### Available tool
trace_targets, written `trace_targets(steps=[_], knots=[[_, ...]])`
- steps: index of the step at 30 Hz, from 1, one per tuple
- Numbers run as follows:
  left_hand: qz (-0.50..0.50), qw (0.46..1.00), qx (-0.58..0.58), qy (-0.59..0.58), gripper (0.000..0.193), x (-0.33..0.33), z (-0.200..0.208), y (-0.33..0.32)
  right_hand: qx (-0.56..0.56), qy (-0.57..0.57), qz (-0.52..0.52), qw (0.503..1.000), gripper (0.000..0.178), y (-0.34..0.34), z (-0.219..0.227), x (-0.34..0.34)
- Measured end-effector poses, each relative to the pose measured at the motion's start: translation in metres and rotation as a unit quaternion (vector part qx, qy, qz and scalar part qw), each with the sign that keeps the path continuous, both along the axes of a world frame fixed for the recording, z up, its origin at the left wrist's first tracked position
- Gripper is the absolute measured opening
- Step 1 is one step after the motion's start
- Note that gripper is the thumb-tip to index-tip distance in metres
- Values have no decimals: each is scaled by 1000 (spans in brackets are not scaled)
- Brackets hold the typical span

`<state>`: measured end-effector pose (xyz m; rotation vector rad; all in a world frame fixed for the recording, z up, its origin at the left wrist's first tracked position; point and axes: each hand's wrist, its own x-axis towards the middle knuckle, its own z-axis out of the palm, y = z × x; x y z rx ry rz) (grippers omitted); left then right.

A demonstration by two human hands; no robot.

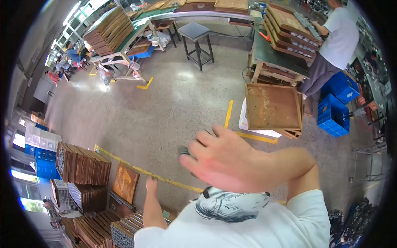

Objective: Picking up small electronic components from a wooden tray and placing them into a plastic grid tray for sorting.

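Observation:
My right hand [221, 155] is raised in front of my white shirt, its back toward me and the fingers curled. Small dark grey bits show beside the fingertips; what they belong to is too little visible to name. Lower and to the left, my left hand [151, 183] hangs at the end of my outstretched arm, small in view with its fingers unclear. Closest to it is an orange-brown wooden board or tray [125, 183], leaning near the stacks, with no contact visible.
Stacked wooden trays [84, 164] stand at left, with rows of metal parts [128, 229] below. A pile of brown trays [274, 106] sits ahead right, near blue crates [333, 115] and a standing person [339, 37]. Further off are a stool [194, 31] and workbenches. Yellow tape [165, 179] crosses the floor.

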<state>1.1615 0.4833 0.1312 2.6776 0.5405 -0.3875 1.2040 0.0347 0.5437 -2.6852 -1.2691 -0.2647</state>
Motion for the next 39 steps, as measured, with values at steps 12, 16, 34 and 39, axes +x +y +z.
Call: trace_targets(steps=[12,16,34,39], knots=[[-40,995,94,8,34,478,-15,-84,-189,-113,149,964,23,29,91,362],[-12,997,65,30,36,611,-49,-134,-164,-16,195,967,24,32,86,489],[-114,966,-211,-97,32,1155,64,-131,-3,504,-307,807,41,-107,-331,1009],[-123,982,-137,51,40,1169,-18,-48,271,604,-469,585,35,-132,-395,1124]])
